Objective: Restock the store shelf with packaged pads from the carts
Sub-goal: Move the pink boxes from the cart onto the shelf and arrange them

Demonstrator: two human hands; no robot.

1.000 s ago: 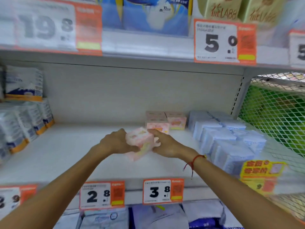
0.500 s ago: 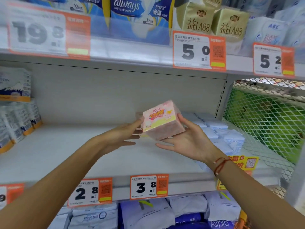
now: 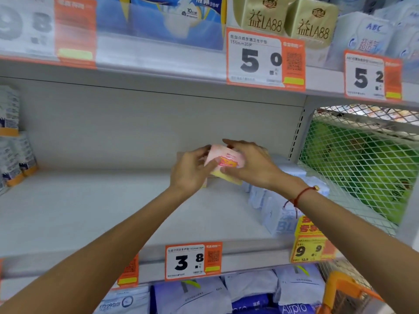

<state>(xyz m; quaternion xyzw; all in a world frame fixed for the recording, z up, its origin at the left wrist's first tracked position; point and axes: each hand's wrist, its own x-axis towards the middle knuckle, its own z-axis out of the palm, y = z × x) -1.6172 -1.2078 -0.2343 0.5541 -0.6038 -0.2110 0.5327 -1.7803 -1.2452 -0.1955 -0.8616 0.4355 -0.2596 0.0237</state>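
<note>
Glossy plastic-wrapped pack (image 3: 223, 163) (matt shelf (image 3: 90, 211)).

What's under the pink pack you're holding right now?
The pink pack, held by the left hand and right hand, sits over other pink packs at the back of the shelf. Only their edges show; the hands cover any contact.

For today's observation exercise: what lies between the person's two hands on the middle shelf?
In the head view, a pink and yellow pad pack sits between the left hand and right hand, both gripping it.
</note>
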